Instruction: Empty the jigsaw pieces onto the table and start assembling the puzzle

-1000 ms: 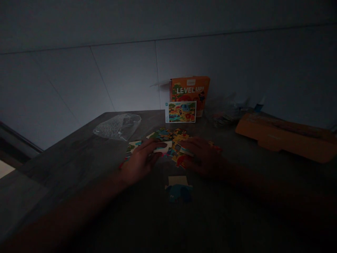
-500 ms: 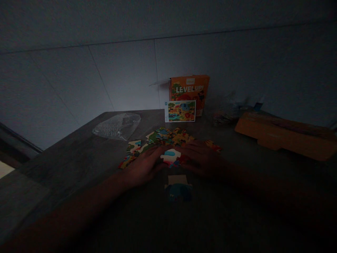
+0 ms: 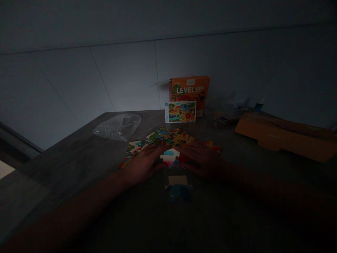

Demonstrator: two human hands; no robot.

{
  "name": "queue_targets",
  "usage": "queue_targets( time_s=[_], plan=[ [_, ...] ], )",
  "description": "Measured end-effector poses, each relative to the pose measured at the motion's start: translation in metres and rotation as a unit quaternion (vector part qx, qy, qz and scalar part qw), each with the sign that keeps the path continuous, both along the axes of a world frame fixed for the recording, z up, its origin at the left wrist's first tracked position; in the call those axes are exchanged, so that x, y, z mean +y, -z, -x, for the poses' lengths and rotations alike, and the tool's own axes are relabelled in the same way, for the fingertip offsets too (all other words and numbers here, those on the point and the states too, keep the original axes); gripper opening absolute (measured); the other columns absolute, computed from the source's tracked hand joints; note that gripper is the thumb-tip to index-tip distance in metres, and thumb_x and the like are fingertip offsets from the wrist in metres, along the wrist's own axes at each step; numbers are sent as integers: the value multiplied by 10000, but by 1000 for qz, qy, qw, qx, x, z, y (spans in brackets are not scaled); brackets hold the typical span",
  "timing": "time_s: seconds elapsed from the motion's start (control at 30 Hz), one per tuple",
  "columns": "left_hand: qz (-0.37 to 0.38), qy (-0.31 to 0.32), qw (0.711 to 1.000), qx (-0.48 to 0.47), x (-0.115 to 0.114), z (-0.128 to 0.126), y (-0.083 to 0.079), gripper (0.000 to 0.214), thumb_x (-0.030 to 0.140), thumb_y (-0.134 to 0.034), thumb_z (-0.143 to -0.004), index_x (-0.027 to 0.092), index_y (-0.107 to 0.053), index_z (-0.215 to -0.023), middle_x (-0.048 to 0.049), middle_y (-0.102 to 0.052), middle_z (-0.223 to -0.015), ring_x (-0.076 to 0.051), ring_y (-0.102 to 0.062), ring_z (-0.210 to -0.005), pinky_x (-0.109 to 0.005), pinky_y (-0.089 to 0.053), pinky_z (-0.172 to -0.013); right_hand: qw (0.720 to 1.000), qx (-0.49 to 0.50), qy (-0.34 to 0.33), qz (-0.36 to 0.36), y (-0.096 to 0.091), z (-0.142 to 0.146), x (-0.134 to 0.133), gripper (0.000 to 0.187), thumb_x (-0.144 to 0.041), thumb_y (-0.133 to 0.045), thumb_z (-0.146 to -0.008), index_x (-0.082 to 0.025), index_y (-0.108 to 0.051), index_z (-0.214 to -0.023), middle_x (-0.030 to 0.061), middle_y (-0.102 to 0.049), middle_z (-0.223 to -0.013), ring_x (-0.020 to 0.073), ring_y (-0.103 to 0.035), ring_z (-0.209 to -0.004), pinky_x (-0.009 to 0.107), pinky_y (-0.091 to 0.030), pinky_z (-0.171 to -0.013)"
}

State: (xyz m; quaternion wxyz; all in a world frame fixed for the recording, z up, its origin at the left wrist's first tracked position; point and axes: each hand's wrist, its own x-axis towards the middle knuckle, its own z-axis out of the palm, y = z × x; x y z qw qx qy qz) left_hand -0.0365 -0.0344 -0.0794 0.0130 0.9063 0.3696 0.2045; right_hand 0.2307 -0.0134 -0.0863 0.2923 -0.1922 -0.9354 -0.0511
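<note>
The scene is very dark. Both hands lie on a heap of colourful puzzle pieces (image 3: 171, 136) on a grey table (image 3: 79, 147). My left hand (image 3: 143, 163) rests flat with fingers stretched toward a white and pink piece (image 3: 170, 156). My right hand (image 3: 201, 158) lies flat on the other side of that piece, fingers pointing left and touching it. Nearer me sits a joined pair of pieces (image 3: 179, 189), white above and blue below, apart from both hands.
An orange puzzle box (image 3: 190, 90) stands against the wall with a picture card (image 3: 180, 111) leaning in front. A clear plastic bag (image 3: 117, 126) lies at the left. An orange cardboard tray (image 3: 284, 138) and crumpled plastic (image 3: 226, 114) sit at the right.
Both hands have slid a little toward each other and toward me, uncovering the white and pink piece between their fingertips. In the last half second they have barely moved.
</note>
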Motion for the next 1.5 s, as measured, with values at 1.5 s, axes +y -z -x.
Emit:
queue_targets(
  time_s=[1.5],
  plan=[
    [-49,17,999,-7,-5,-4,-5,469,304,-558,-954,173,-427,-1385,-137,-617,-1267,-272,-597,-1145,-468,-501,-975,999,-13,-48,11,-7,0,-8,442,-166,-498,-925,-130,-495,-1366,145,-618,-1244,246,-555,-1126,434,-489,-950]
  ],
)
